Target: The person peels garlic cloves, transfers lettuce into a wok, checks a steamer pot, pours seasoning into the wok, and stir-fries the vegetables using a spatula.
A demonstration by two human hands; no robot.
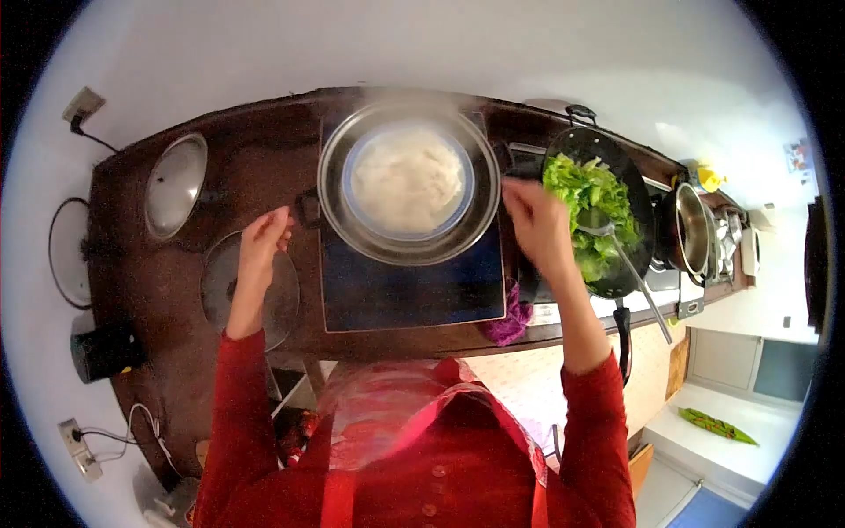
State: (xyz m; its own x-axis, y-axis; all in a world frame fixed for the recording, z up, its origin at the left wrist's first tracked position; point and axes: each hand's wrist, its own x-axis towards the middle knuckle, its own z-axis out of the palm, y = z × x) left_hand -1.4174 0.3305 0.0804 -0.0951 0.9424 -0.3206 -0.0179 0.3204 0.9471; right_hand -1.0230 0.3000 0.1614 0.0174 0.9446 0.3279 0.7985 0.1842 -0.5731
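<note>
A wide steel pot stands on the dark cooktop, with a pale blue-rimmed bowl inside it. White, lumpy food fills the bowl, and steam rises from it. My left hand is just left of the pot's left handle, fingers curled together with nothing visible in them. Beside the pot's right rim is my right hand, its fingers bent and close together; no held thing shows there. Right of that hand, a black wok holds chopped green leaves and a metal spatula.
A glass lid lies under my left forearm, and a domed steel lid sits at the back left. A purple mesh scrubber is at the counter's front edge. The wok's handle sticks out toward me. Another steel pan stands farther right.
</note>
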